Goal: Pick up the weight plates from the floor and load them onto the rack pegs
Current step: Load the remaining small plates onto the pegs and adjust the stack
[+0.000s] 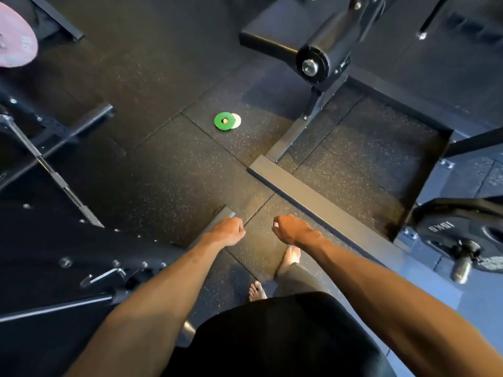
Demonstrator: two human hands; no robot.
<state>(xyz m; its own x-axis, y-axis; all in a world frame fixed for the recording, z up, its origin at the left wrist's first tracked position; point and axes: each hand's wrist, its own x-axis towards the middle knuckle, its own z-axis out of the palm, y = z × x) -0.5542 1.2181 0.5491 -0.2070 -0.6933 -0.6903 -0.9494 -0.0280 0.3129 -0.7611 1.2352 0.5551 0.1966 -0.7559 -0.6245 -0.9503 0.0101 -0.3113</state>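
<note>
Dark rubber floor carried the green plate, lying partly over the white plate, well ahead of me. My left hand and right hand hung loosely curled, holding nothing, probably because both plates were not yet within reach

LIGHT: dim overall, cool blue cast noted at right | SOURCE: cannot be told; forearms are lit warmly | SHADOW: machine frames at left are lost in black | CONTRAST: green plate is rendered vivid | GLARE: small highlights caught on bolt head | EDGES: lines are bent by the wide lens | FOCUS: soft, fine detail smeared
</note>
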